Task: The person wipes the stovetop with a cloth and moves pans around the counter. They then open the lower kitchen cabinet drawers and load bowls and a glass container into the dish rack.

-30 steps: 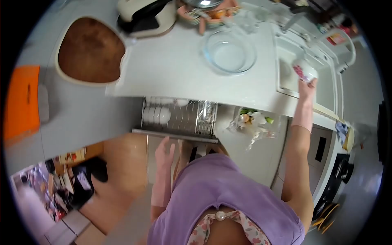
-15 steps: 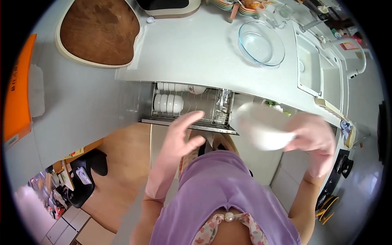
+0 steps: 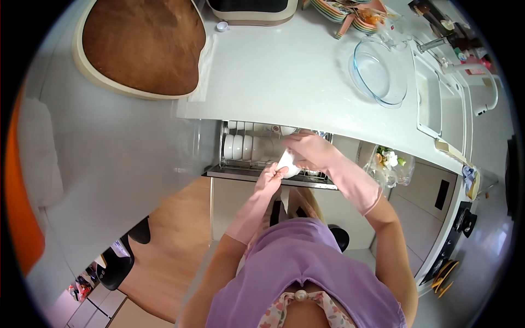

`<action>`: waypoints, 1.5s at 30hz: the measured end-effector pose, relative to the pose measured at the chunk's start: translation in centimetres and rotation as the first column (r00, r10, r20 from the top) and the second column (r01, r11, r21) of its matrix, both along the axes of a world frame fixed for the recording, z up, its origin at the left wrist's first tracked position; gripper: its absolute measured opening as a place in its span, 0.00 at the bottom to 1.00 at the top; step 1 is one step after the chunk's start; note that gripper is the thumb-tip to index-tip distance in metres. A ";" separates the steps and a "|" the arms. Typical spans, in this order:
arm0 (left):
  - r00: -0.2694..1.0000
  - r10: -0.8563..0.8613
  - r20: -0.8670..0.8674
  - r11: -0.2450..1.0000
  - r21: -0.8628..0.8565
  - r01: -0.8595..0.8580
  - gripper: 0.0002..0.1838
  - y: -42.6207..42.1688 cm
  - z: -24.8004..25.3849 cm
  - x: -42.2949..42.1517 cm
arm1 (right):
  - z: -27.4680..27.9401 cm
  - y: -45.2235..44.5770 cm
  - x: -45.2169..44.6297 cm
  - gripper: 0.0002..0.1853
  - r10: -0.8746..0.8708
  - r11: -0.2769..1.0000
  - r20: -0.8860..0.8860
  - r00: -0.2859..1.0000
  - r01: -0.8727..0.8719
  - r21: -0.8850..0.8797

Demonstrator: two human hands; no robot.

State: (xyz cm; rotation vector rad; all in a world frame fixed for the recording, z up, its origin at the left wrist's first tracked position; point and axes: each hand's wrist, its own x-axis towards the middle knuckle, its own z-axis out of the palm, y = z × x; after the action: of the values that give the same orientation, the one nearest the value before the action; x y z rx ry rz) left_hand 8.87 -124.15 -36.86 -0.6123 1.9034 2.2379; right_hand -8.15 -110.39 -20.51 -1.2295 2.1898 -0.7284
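A white bowl (image 3: 289,164), turned on its side, is between my two pink-gloved hands over the pulled-out dish rack drawer (image 3: 251,170). My left hand (image 3: 271,178) is closed on its lower left edge. My right hand (image 3: 309,151) grips it from the upper right, with the fingers partly hidden behind the bowl. Several white bowls (image 3: 238,147) stand on edge in a row in the left part of the rack. Behind them, more white dishes show partly under the counter edge. My right forearm covers the rack's right side.
On the white counter (image 3: 273,71) are a clear glass dish (image 3: 380,74), a wooden board (image 3: 142,46) and stacked coloured plates (image 3: 372,19). A sink (image 3: 429,95) lies at the right. White flowers (image 3: 389,158) in clear wrap stand right of the drawer.
My right hand has brought the white bowl left from beside the drawer to over the rack. My left hand, open before, has closed on the bowl. The view has shifted slightly.
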 end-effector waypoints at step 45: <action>0.927 0.221 0.302 0.975 -0.083 -0.205 0.16 -8.2 0.2 -0.9 | -21.8 4.1 18.4 0.20 -0.131 0.246 0.784 -0.607 0.746 0.619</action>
State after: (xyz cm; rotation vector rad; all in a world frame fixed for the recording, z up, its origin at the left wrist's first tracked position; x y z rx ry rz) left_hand 8.01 -132.31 -36.64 -1.1546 1.8109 2.0616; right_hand 10.30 -106.25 -42.32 1.0516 0.8338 -1.8841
